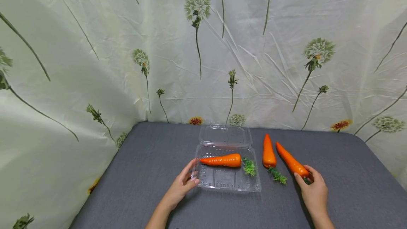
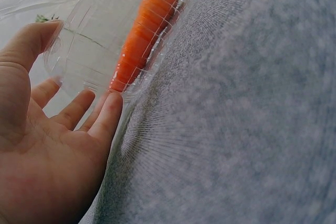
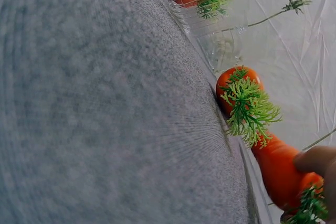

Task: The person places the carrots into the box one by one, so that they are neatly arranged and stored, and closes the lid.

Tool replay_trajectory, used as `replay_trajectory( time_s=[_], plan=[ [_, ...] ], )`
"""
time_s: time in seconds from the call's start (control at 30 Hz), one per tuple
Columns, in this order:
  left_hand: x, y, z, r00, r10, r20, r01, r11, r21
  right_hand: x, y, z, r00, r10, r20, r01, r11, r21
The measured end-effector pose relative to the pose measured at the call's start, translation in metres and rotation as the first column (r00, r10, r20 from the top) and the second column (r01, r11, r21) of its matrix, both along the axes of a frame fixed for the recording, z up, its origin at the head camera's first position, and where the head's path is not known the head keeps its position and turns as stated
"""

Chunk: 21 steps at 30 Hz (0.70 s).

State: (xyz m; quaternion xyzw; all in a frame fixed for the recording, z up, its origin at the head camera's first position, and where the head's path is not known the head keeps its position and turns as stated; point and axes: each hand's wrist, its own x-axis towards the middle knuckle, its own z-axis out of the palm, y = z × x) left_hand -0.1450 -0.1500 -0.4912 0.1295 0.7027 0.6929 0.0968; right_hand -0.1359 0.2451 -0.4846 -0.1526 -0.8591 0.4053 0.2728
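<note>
A clear plastic clamshell container [image 1: 222, 183] lies on the table with its lid [image 1: 225, 134] folded back. Inside it, a carrot [image 1: 222, 160] with green leaves points its tip to the left. My left hand [image 1: 182, 187] holds the container's left side, thumb at the near rim and fingers along the side wall. To the right of the container, a second carrot [image 1: 269, 153] lies on the table, leaves toward me. My right hand [image 1: 314, 189] grips a third carrot [image 1: 290, 160] by its thick end, mostly covering its leaves. The right wrist view shows the thumb [image 3: 317, 159] on this carrot.
The grey table [image 1: 152, 151] meets a pale curtain [image 1: 178, 63] printed with dandelions at the back and left. The second carrot lies between the container and the carrot under my right hand.
</note>
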Motion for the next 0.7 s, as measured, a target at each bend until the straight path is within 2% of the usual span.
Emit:
replay_trajectory(
  time_s=[0.23,0.5,0.7],
  plan=[
    [0.0003,-0.0004,0.0009,0.999,-0.020,-0.035,0.020,1.000,0.022,-0.0004,-0.0023,0.0015,0.995,-0.030,-0.097,0.024,0.998,-0.066],
    [0.0014,0.0006,0.0022,1.000,-0.007,-0.011,0.007,1.000,0.005,0.0003,-0.0051,0.0061,0.987,-0.053,-0.149,0.033,0.990,-0.136],
    [0.0000,-0.0006,0.0004,1.000,-0.007,-0.011,0.007,1.000,0.001,-0.0013,-0.0072,0.0092,0.981,-0.040,-0.192,-0.001,0.979,-0.206]
  ],
)
